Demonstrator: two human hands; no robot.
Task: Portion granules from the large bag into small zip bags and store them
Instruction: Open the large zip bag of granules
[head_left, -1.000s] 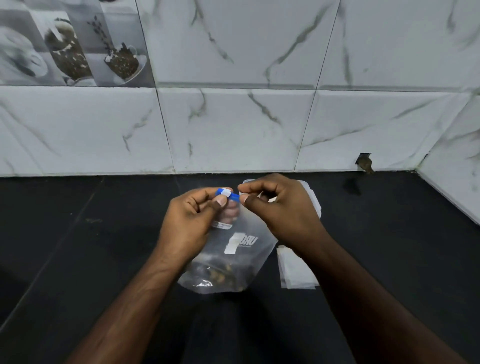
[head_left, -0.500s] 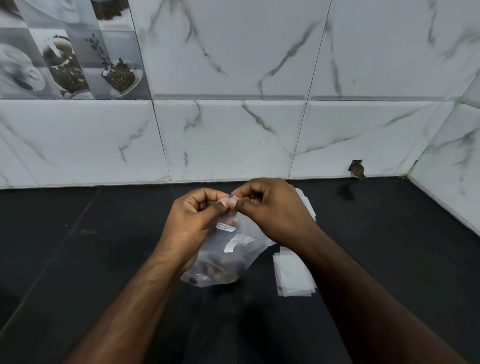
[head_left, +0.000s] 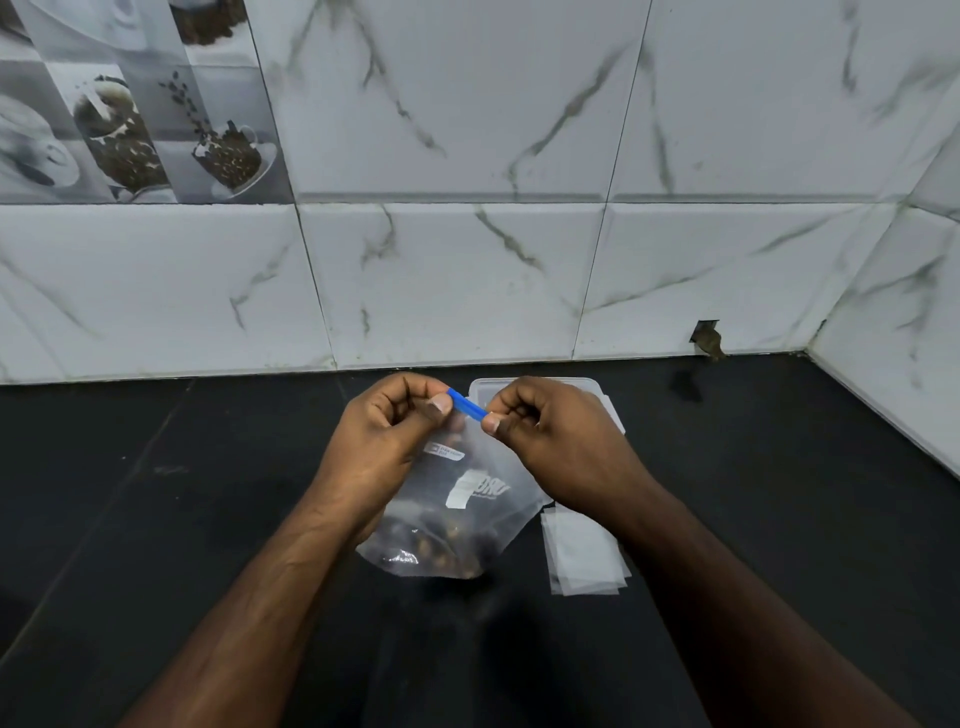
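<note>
Head view: the bag's (head_left: 457, 514) blue zip (head_left: 467, 404) was pinched by both the left hand (head_left: 387, 436) and right hand (head_left: 550, 436), best parted evenly so nothing gets spilled.

Both forearms reach toward twelve o'clock; the left hand (head_left: 387, 436) and right hand (head_left: 550, 441) are curled, thumbs and forefingers pinching, nearly touching.

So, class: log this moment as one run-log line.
step: opening large bag | left hand: pinches blue zip strip | right hand: pinches strip | small zip bags: stacked on counter, unfilled
</note>
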